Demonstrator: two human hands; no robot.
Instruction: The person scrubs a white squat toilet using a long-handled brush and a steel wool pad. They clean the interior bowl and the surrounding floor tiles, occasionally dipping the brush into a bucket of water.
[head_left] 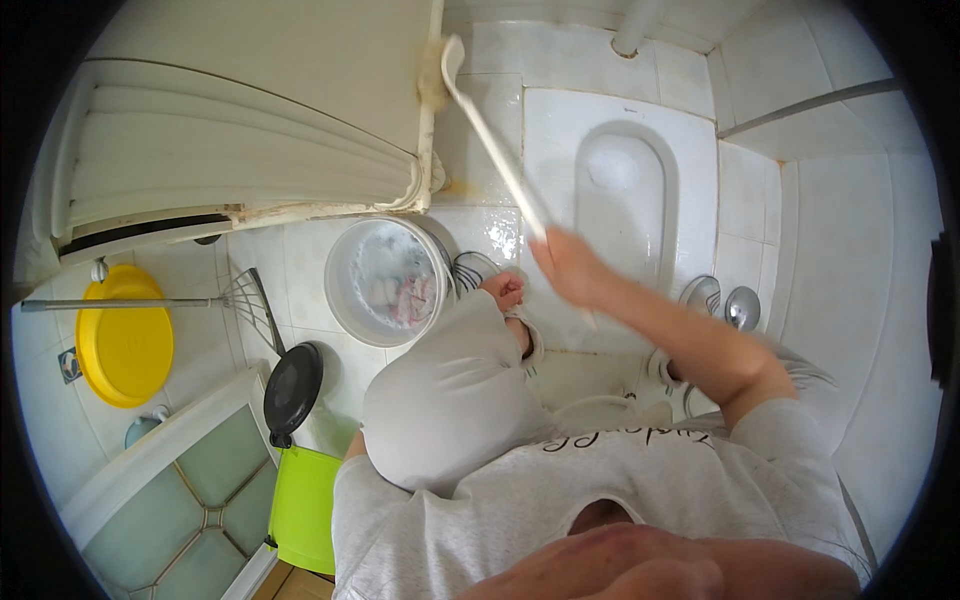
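My right hand [568, 268] is closed round the handle of a long white brush [500, 165]. Its curved head points away from me, up against the stained edge of a cream panel [428, 130]; the bristles there look blurred and brownish. By my left knee, my left hand [505, 290] is curled into a loose fist, with nothing visible in it and its forearm hidden. Just left of that hand stands a white bucket [335, 285] holding foamy water and pinkish, pale cloth. A white squat toilet [690, 190] is set in the floor ahead and right.
A yellow basin [125, 345] hangs on the left wall, behind a long grey handle [120, 303]. Below them are a black pan [293, 385], a bright green container [305, 510] and a glass-paned door [215, 515]. Two round metal objects [742, 308] lie right of the toilet. Wet patches shine on the tiles.
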